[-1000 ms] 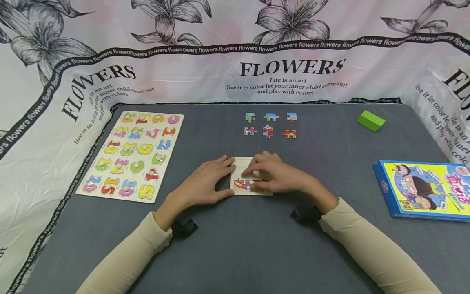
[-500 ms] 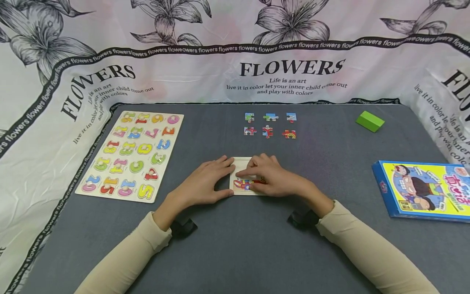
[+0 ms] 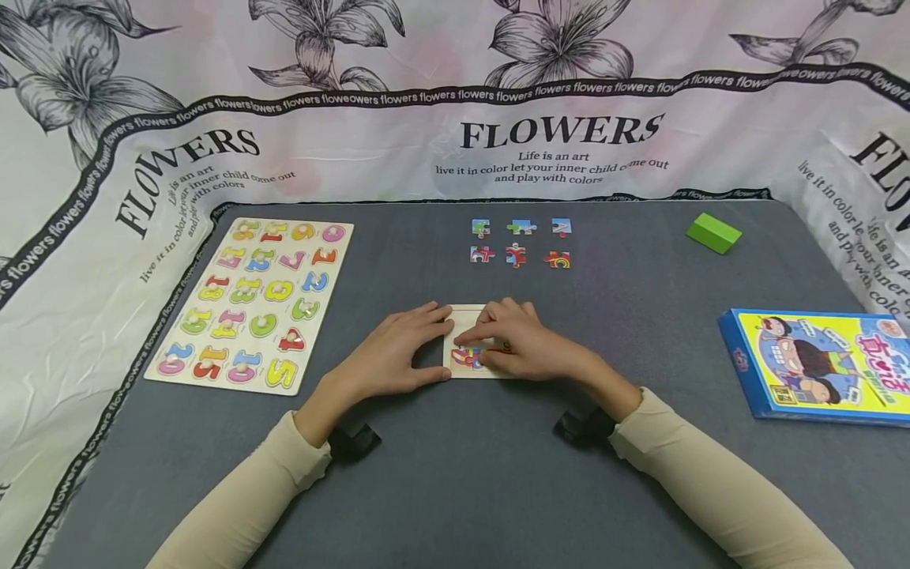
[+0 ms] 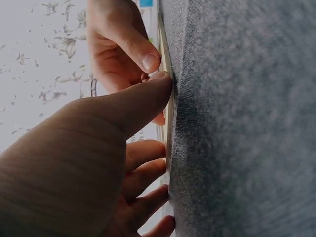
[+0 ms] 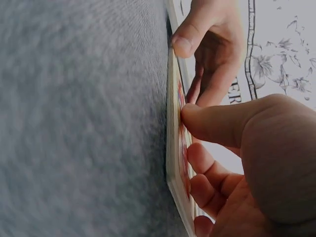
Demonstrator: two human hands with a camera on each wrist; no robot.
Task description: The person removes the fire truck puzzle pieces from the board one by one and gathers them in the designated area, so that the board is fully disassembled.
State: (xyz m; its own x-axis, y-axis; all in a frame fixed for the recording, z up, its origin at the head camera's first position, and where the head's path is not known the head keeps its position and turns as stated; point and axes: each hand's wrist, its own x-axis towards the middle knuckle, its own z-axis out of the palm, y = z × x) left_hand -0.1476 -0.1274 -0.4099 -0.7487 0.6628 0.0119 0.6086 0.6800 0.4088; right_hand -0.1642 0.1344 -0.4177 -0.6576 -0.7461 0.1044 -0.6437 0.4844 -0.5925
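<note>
A small pale wooden puzzle board (image 3: pixel 465 318) lies between the two hands in the head view. Red and blue puzzle pieces (image 3: pixel 464 359) fill at least part of its near row; the rest is covered. My left hand (image 3: pixel 398 352) rests at the board's left edge, its thumb and fingers spread and touching it. Over the board's right part, my right hand (image 3: pixel 524 341) presses down with thumb and bent fingertips. In the right wrist view, the right thumb and fingers (image 5: pixel 200 158) touch the printed surface, apart from each other. No piece shows lifted between them.
Several loose jigsaw pieces (image 3: pixel 521 227) lie in two rows beyond the board. A wooden number board (image 3: pixel 277 314) is at the left. On the right are a green block (image 3: pixel 714 234) and a blue and yellow box (image 3: pixel 817 363). A flower-print cloth (image 3: pixel 398 158) stands behind the grey table (image 3: pixel 469 474).
My right hand has shifted slightly left over the board, its index fingertip drawing nearer the near row. My left hand stays at the left edge. The loose pieces keep their places.
</note>
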